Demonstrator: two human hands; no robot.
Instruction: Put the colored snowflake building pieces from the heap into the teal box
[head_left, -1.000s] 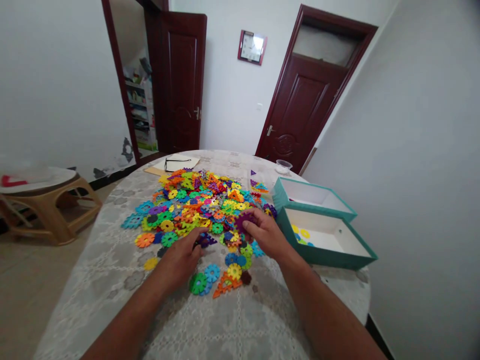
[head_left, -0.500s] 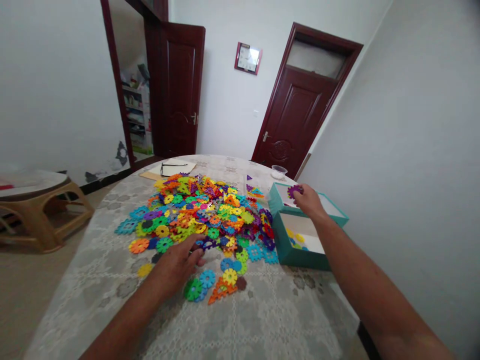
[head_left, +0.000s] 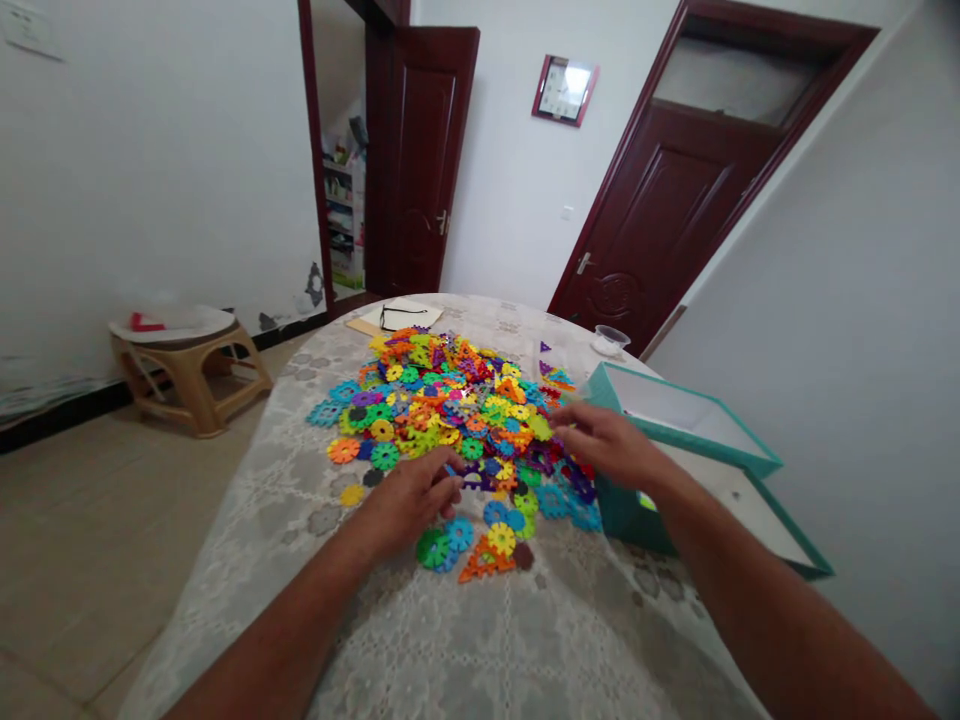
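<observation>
A heap of colourful plastic interlocking pieces (head_left: 457, 400), many of them notched discs, lies on the table. My left hand (head_left: 412, 505) rests at its near edge, fingers loosely bent and apart, beside a dark purple notched piece (head_left: 474, 478). No piece shows in its grasp. My right hand (head_left: 611, 445) reaches over the heap's right side, palm down and fingers stretched out, with nothing visible in them. It passes in front of the teal box (head_left: 637, 520). Closer to me lie a green notched disc (head_left: 433, 549), an orange triangle piece (head_left: 487, 562) and a yellow disc (head_left: 502, 539).
A second teal-edged box part (head_left: 682, 395) sits behind the first. Glasses (head_left: 405, 316) lie on paper at the far left of the patterned tablecloth (head_left: 487, 650). A clear bowl (head_left: 611, 338) stands at the far right. Beyond the table is a stool (head_left: 195, 375).
My right hand has moved left from over the boxes to the heap; the purple notched disc it held is no longer seen in it. My left hand stays by the heap. The view has turned left.
</observation>
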